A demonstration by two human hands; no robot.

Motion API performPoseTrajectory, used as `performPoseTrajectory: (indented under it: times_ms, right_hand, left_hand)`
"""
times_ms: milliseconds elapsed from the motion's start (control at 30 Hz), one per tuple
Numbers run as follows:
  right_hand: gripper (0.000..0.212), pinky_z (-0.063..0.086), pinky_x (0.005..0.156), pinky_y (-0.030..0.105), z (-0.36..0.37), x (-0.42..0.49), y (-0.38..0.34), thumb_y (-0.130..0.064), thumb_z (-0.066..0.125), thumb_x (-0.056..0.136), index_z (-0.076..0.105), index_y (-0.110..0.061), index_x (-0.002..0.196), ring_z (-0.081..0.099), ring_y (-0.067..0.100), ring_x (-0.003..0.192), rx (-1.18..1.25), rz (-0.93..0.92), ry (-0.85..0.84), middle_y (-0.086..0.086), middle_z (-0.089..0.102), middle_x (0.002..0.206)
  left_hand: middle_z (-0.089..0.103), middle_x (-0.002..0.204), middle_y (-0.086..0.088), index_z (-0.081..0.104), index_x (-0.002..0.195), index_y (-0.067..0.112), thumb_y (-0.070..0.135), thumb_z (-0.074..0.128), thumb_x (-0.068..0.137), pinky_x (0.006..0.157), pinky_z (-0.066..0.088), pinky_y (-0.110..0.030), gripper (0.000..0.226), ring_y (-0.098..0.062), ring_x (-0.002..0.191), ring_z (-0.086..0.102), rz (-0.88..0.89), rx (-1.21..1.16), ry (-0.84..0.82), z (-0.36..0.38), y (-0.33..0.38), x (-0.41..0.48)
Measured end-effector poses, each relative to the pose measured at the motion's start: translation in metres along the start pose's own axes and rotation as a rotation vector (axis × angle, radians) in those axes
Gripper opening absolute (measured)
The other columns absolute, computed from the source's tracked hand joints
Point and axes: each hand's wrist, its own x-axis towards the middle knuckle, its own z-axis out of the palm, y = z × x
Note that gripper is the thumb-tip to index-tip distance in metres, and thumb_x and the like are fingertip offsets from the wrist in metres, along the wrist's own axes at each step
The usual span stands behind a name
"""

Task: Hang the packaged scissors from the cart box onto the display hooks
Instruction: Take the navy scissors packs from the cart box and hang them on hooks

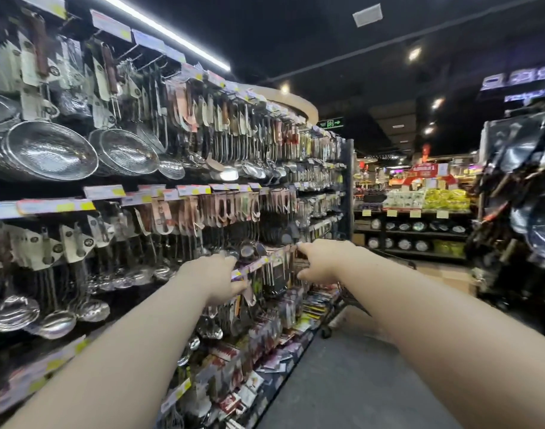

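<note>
The left hand (pixel 215 278) sits at the near end of the price-label rail (pixel 259 262). Its fingers (pixel 229 259) are curled down over the rail with the thumb below, but blur hides whether they hold anything. The right hand (pixel 319 261) is at the rail's far end. Its forefinger reaches to the top of the hanging packs (pixel 277 275) and its thumb is lower and apart from it; I cannot tell whether the two pinch a pack.

Those packs hang in a tight row just under the rail, between the two hands. They are too blurred to read as scissors. Further rows of carded packs (pixel 234 370) fill the rack below the rail, nearer the camera.

To the right of the rail, behind the right forearm, part of a black wire cart (pixel 347 297) stands on the grey floor (pixel 342 385). A tan cardboard box (pixel 444 275) shows beyond it. Up and left of the rail hang ladles (pixel 57 325) and, higher, mesh strainers (pixel 48 150). Far past the rail stands a shelf display with yellow goods (pixel 444 198).
</note>
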Motion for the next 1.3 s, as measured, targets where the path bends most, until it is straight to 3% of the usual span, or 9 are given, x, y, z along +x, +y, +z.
performPoseTrajectory:
  times_ms: [200, 267, 433, 633, 967, 1133, 1300]
  right_hand:
    - [0.064, 0.036, 0.106, 0.050, 0.032, 0.049, 0.094, -0.051, 0.048, 0.091, 0.030, -0.023, 0.145, 0.042, 0.028, 0.133, -0.020, 0.077, -0.058, 0.004, 0.041, 0.147]
    - [0.062, 0.035, 0.107, 0.051, 0.041, 0.067, 0.127, -0.051, 0.047, 0.091, 0.031, -0.023, 0.144, 0.042, 0.028, 0.132, -0.023, 0.098, -0.076, 0.004, 0.042, 0.146]
    - [0.056, 0.039, 0.104, 0.047, 0.062, 0.102, 0.200, -0.047, 0.047, 0.089, 0.038, -0.022, 0.139, 0.047, 0.028, 0.127, -0.017, 0.135, -0.069, 0.005, 0.047, 0.142]
    - [0.064, 0.044, 0.101, 0.043, 0.105, 0.143, 0.271, -0.051, 0.048, 0.089, 0.034, -0.019, 0.143, 0.045, 0.028, 0.130, -0.019, 0.165, -0.126, 0.005, 0.044, 0.145]
    - [0.064, 0.042, 0.105, 0.041, 0.161, 0.245, 0.366, -0.042, 0.053, 0.090, 0.032, -0.016, 0.145, 0.044, 0.027, 0.131, 0.038, 0.281, -0.170, 0.007, 0.042, 0.147]
    - [0.061, 0.047, 0.096, 0.040, 0.180, 0.316, 0.403, -0.045, 0.052, 0.090, 0.036, -0.018, 0.143, 0.050, 0.027, 0.122, 0.013, 0.347, -0.180, 0.007, 0.050, 0.138]
    - [0.062, 0.044, 0.096, 0.037, 0.206, 0.367, 0.446, -0.045, 0.051, 0.091, 0.033, -0.021, 0.145, 0.049, 0.027, 0.125, 0.031, 0.428, -0.246, 0.006, 0.049, 0.140]
  left_hand:
    - [0.037, 0.153, -0.006, 0.023, 0.151, 0.023, 0.064, 0.038, 0.091, 0.106, 0.042, -0.046, 0.075, -0.029, 0.136, 0.042, 0.072, -0.044, -0.033, 0.016, 0.077, 0.096]
    - [0.041, 0.151, -0.007, 0.027, 0.149, 0.022, 0.063, 0.040, 0.092, 0.105, 0.043, -0.047, 0.071, -0.030, 0.134, 0.044, 0.084, -0.061, -0.036, 0.017, 0.104, 0.125]
    - [0.042, 0.149, -0.009, 0.028, 0.149, 0.021, 0.063, 0.040, 0.092, 0.104, 0.043, -0.045, 0.072, -0.031, 0.133, 0.045, 0.099, -0.066, -0.045, 0.023, 0.162, 0.191]
    - [0.038, 0.153, -0.009, 0.030, 0.148, 0.017, 0.063, 0.037, 0.093, 0.106, 0.042, -0.045, 0.072, -0.030, 0.136, 0.042, 0.185, -0.043, -0.079, 0.044, 0.223, 0.261]
    - [0.039, 0.153, -0.007, 0.028, 0.150, 0.017, 0.060, 0.039, 0.094, 0.106, 0.043, -0.043, 0.071, -0.027, 0.137, 0.042, 0.337, -0.120, -0.137, 0.099, 0.302, 0.413]
    - [0.037, 0.154, -0.006, 0.024, 0.152, 0.019, 0.061, 0.039, 0.094, 0.106, 0.043, -0.043, 0.073, -0.027, 0.138, 0.041, 0.384, -0.129, -0.167, 0.120, 0.325, 0.513]
    - [0.039, 0.153, -0.009, 0.027, 0.151, 0.017, 0.062, 0.040, 0.093, 0.108, 0.041, -0.043, 0.074, -0.028, 0.137, 0.042, 0.449, -0.111, -0.207, 0.143, 0.357, 0.594]
